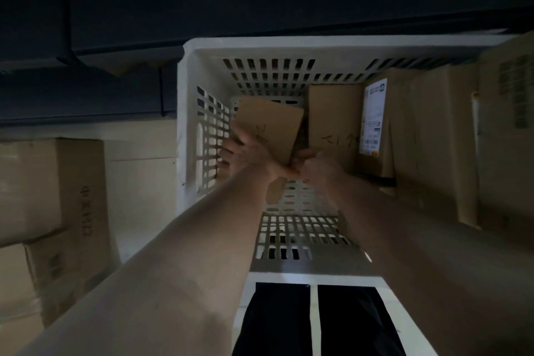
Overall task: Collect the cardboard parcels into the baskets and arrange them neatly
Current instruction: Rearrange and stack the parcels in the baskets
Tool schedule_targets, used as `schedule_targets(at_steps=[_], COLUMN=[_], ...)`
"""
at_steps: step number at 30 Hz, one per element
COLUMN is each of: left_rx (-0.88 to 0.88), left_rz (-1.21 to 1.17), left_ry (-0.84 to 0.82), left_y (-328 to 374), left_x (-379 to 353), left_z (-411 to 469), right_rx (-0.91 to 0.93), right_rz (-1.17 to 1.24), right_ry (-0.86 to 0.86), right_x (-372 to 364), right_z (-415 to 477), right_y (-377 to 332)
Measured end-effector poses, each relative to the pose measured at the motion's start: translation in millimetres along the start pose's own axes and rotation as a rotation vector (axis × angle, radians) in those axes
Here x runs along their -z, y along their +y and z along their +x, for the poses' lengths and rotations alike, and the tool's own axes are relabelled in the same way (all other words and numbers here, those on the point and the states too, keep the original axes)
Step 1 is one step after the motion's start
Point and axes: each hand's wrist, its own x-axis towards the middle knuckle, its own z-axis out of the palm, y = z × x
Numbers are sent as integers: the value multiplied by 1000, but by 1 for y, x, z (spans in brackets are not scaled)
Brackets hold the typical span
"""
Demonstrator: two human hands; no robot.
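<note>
basket (260, 48): white moulded plastic, smooth, faint sheen, slotted walls.
small parcel (268, 124): brown cardboard, matt, pen marks on its face.
upright parcel (332, 118): brown cardboard, matt, pen marks.
label (374, 115): white printed paper, smoother than the card around it.
stacked boxes (43, 182): pale brown cardboard, dull, matt, printed marks.
trousers (280, 321): black cloth, matt.

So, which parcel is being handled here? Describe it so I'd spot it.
Find the white slotted basket. In its left half, the left hand and right hand hold a small cardboard parcel. It alone is tilted; the upright parcels stand to its right.
</note>
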Motion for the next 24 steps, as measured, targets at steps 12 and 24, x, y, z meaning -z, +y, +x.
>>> schedule_targets(at_steps=[12, 24], left_rx=[122, -108], left_rz=[-225, -203], left_ry=[220, 220], left_y=[22, 2], left_x=[-7, -13], left_z=[3, -12], right_rx=[105, -11], right_rz=[-170, -634], right_ry=[293, 5], right_x=[8, 8], right_z=[1, -25], right_y=[-11, 9])
